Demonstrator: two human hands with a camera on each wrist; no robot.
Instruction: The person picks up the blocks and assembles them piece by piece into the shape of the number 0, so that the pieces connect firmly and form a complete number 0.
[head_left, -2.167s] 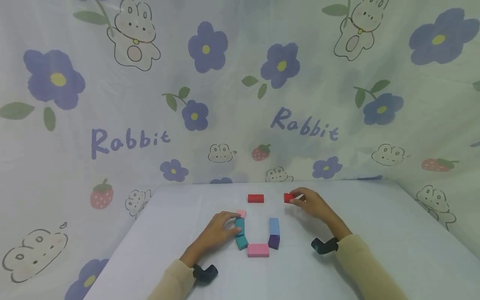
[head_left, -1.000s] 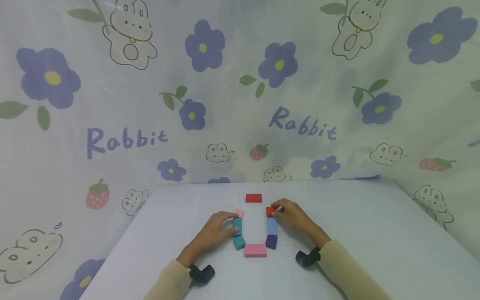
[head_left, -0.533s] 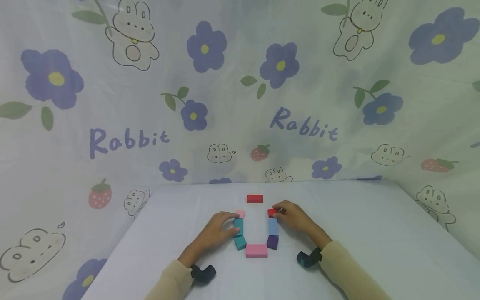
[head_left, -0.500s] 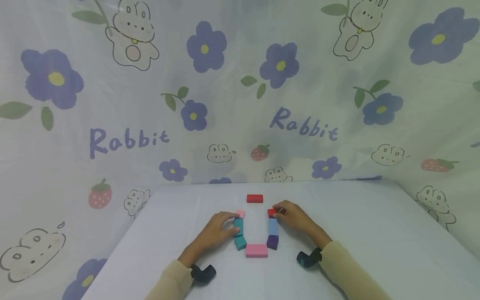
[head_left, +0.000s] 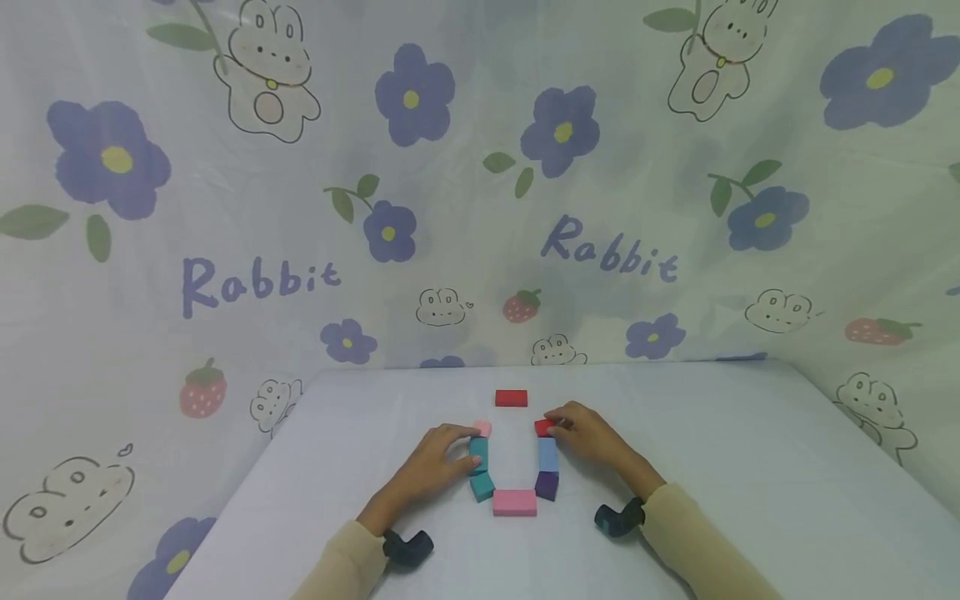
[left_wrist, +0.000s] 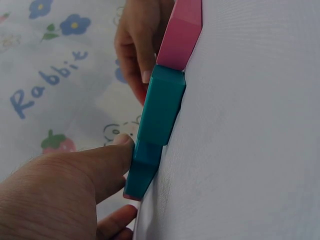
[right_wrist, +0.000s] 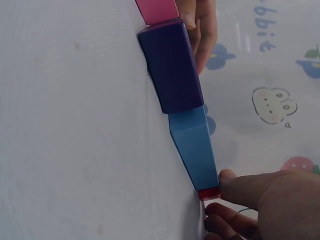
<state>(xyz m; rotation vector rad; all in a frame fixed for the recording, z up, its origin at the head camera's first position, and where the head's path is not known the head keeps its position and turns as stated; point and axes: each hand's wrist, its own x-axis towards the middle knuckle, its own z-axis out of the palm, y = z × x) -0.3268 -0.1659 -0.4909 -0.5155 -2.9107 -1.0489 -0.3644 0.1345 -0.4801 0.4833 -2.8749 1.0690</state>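
Note:
Several coloured blocks form a U on the white table. My right hand (head_left: 592,433) pinches a small red block (head_left: 543,427) between thumb and fingers, at the far end of the light blue block (head_left: 547,455). A dark purple block (head_left: 547,485) follows nearer me, then a pink block (head_left: 514,502) across the bottom. On the left side are a small teal block (head_left: 482,486), a longer teal block (head_left: 477,451) and a light pink block (head_left: 483,429). My left hand (head_left: 431,458) touches the longer teal block with its thumb and the light pink block with its index finger.
A separate red block (head_left: 512,398) lies beyond the U, centred over its opening. Behind the white table (head_left: 675,417) hangs a curtain (head_left: 480,250) printed with flowers and rabbits. Black wrist devices (head_left: 408,550) are worn on both wrists.
My right hand has carried the small red block left and nearer me, from apart on the right to the light blue block's far end. My left hand has stayed in place.

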